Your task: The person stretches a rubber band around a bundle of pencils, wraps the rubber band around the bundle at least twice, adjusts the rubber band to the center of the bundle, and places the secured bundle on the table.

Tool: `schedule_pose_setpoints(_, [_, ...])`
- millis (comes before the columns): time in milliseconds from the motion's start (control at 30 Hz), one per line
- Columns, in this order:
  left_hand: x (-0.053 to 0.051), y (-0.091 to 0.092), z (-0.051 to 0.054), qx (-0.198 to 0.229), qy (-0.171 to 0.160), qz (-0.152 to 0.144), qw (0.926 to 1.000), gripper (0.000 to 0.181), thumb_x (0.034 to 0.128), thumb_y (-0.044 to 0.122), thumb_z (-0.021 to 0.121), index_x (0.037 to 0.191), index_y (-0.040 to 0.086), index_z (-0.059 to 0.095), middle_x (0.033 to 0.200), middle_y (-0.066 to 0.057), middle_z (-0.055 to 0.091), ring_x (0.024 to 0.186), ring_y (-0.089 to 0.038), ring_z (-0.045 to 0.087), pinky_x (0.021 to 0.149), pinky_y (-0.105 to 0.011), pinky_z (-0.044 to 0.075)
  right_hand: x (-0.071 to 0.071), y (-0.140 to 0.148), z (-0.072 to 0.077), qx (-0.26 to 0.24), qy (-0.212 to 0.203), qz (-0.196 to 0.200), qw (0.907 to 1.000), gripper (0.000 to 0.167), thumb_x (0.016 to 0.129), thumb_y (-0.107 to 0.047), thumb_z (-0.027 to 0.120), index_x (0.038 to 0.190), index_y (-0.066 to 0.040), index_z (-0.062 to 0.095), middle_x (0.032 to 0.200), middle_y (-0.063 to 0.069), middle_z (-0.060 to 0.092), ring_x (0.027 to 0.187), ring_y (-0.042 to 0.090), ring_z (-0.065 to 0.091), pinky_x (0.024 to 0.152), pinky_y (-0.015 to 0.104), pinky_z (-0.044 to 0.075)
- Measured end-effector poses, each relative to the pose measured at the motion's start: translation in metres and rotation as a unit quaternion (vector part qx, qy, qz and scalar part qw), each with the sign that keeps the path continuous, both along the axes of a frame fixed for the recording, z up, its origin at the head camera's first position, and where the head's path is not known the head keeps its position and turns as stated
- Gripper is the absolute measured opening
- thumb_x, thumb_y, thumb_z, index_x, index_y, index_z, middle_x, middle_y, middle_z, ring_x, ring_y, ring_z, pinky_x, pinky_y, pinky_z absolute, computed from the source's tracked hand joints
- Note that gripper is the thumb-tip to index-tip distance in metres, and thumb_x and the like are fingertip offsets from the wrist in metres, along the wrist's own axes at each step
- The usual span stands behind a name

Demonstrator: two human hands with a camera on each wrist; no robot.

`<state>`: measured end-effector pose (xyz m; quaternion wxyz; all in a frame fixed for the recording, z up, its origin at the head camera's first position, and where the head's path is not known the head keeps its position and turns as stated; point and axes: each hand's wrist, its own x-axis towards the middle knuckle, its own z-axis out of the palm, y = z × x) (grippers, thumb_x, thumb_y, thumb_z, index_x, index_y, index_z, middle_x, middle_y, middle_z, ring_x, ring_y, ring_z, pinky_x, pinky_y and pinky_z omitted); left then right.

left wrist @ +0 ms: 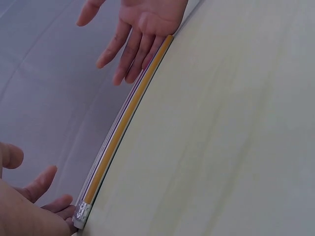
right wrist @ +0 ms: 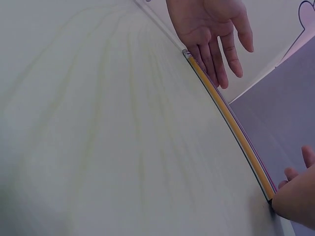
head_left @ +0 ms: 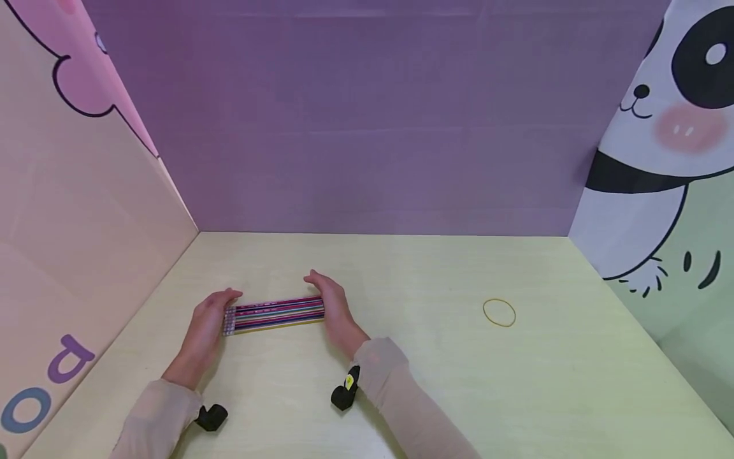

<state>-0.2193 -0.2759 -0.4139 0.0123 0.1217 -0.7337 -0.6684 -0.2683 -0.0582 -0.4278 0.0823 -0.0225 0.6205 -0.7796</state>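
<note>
A row of striped, colourful pencils (head_left: 278, 313) lies side by side on the table, with a yellow pencil (left wrist: 129, 118) along the near edge. Their metal-banded eraser ends meet my left hand (head_left: 201, 328), whose fingers are extended and whose palm side faces the row. At the opposite ends, my right hand (head_left: 339, 315) stands on edge with its palm turned inward, touching the pencil tips. Both wrist views show the fingers spread and loosely straight, the pencils lying between the two hands. Part of the pencil ends is hidden by the hands.
A thin yellow rubber band (head_left: 504, 326) lies on the pale table (head_left: 436, 382), well to the right of the pencils. A purple panel (head_left: 378, 121) closes off the back, and printed panels stand at the left and right sides.
</note>
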Motion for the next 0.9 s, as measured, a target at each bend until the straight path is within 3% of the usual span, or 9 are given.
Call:
schedule_pose_setpoints(133, [0.002,-0.002,0.001,-0.031,0.003,-0.015,0.9994,0.058,0.1085,0.041,0.032,0.142,-0.006,0.040,0.153,-0.017,0.029,0.145,-0.029,0.022,0.122,-0.043,0.016,-0.001,0.002,0.001,-0.004,0.003,0.006,1.0000,0.046,0.096,-0.037,0.057,0.129,-0.007,0.065,0.147,-0.006,0.051,0.145,0.020,0.035,0.120,0.040,0.024])
schedule_pose_setpoints(233, [0.005,-0.008,0.003,-0.077,0.013,-0.039,0.9962,0.060,0.1088,0.040,0.030,0.145,-0.008,0.034,0.155,-0.023,0.029,0.146,-0.034,0.023,0.122,-0.049,0.017,-0.004,0.005,0.002,0.039,0.004,0.041,0.9984,0.048,0.095,-0.041,0.059,0.131,-0.010,0.063,0.144,-0.004,0.054,0.142,0.022,0.039,0.118,0.043,0.027])
schedule_pose_setpoints(300, [0.007,-0.013,0.005,-0.125,0.030,-0.062,0.9897,0.058,0.1092,0.037,0.031,0.145,-0.008,0.035,0.154,-0.026,0.030,0.145,-0.039,0.025,0.119,-0.055,0.020,-0.004,0.009,0.005,0.105,0.004,0.085,0.9909,0.053,0.094,-0.047,0.062,0.135,-0.015,0.058,0.144,-0.003,0.052,0.138,0.023,0.042,0.115,0.047,0.031])
schedule_pose_setpoints(367, [0.010,-0.019,0.008,-0.202,0.056,-0.084,0.9741,0.054,0.1091,0.036,0.034,0.143,-0.005,0.040,0.152,-0.029,0.033,0.142,-0.045,0.027,0.115,-0.062,0.024,-0.004,0.012,0.008,0.184,0.016,0.145,0.9720,0.062,0.091,-0.051,0.065,0.142,-0.018,0.051,0.146,-0.001,0.048,0.138,0.022,0.042,0.113,0.046,0.034])
schedule_pose_setpoints(433, [0.014,-0.022,0.013,-0.279,0.088,-0.107,0.9501,0.047,0.1083,0.032,0.040,0.140,-0.002,0.045,0.150,-0.029,0.037,0.140,-0.049,0.030,0.109,-0.066,0.028,-0.004,0.014,0.013,0.264,0.048,0.201,0.9421,0.073,0.089,-0.052,0.069,0.148,-0.020,0.042,0.150,-0.001,0.043,0.138,0.019,0.041,0.112,0.043,0.035])
schedule_pose_setpoints(533, [0.017,-0.022,0.021,-0.378,0.138,-0.146,0.9036,0.037,0.1024,0.017,0.055,0.136,0.001,0.051,0.145,-0.029,0.043,0.135,-0.051,0.034,0.104,-0.068,0.032,-0.004,0.014,0.021,0.369,0.114,0.247,0.8886,0.086,0.086,-0.047,0.074,0.154,-0.016,0.033,0.155,0.000,0.038,0.141,0.016,0.037,0.113,0.036,0.035])
schedule_pose_setpoints(700, [0.013,-0.016,0.022,-0.508,0.154,-0.192,0.8256,0.057,0.0794,0.004,0.074,0.133,0.001,0.053,0.139,-0.033,0.044,0.127,-0.055,0.039,0.094,-0.074,0.037,0.001,0.010,0.034,0.531,0.188,0.266,0.7824,0.088,0.084,-0.041,0.077,0.155,-0.017,0.031,0.159,-0.003,0.032,0.147,0.015,0.026,0.120,0.038,0.025])
schedule_pose_setpoints(800, [0.010,-0.012,0.019,-0.559,0.115,-0.201,0.7961,0.071,0.0717,0.009,0.080,0.135,0.003,0.050,0.141,-0.034,0.039,0.128,-0.057,0.033,0.093,-0.079,0.032,0.004,0.008,0.037,0.600,0.207,0.274,0.7230,0.088,0.085,-0.041,0.076,0.156,-0.020,0.028,0.161,-0.005,0.029,0.149,0.014,0.021,0.122,0.043,0.020])
schedule_pose_setpoints(900, [0.007,-0.010,0.017,-0.574,0.092,-0.214,0.7849,0.077,0.0706,0.014,0.081,0.138,0.002,0.047,0.142,-0.033,0.036,0.130,-0.056,0.029,0.096,-0.080,0.026,0.004,0.009,0.039,0.634,0.201,0.281,0.6920,0.087,0.086,-0.040,0.074,0.157,-0.022,0.027,0.161,-0.006,0.028,0.149,0.014,0.022,0.121,0.043,0.023])
